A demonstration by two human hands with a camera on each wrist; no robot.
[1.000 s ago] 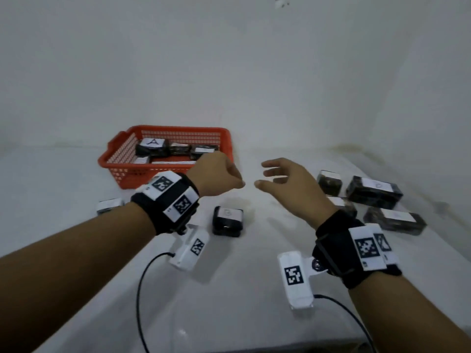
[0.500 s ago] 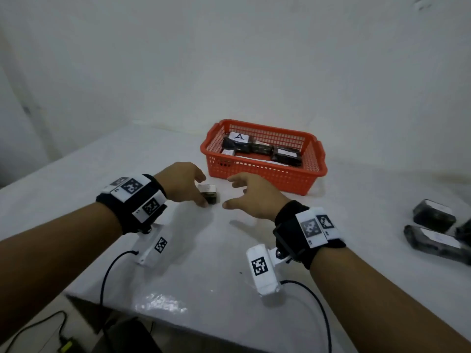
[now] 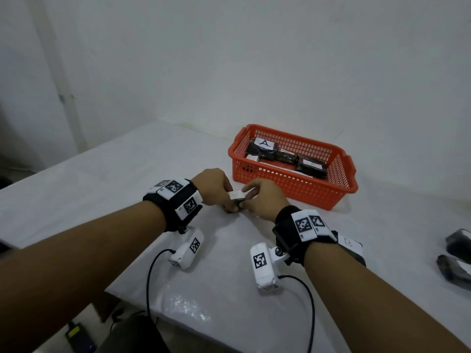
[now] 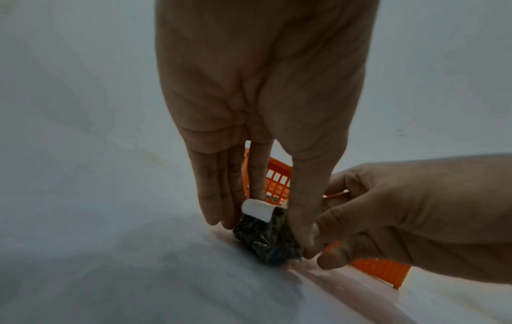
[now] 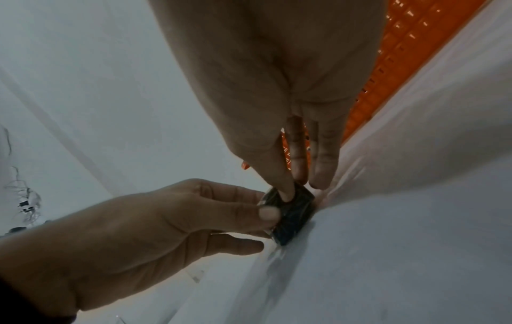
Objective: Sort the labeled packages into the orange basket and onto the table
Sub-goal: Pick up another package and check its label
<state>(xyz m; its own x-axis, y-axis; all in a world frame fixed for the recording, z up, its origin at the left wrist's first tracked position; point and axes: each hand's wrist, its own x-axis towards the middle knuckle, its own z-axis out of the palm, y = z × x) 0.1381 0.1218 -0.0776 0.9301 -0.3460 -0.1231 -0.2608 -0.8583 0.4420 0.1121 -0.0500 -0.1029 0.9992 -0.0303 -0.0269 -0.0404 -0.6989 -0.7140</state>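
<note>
Small dark package (image 3: 235, 200) with white label up, pinched between both hands just above the white table (image 3: 127, 174), near its front-left corner and just in front of the orange basket (image 3: 293, 186). Long axis hard to judge; label end tilted toward the basket. Left hand (image 3: 214, 184) gripping it from the left with thumb and fingers, right hand (image 3: 262, 197) pinching its right side, fingertips (image 5: 285, 193) pressed on the wrapper. Inside the basket, more dark packages, one labelled A (image 3: 265, 143). Toward the table's right edge, package marked B (image 3: 349, 244) and two others (image 3: 456, 253). Plain white walls behind.
</note>
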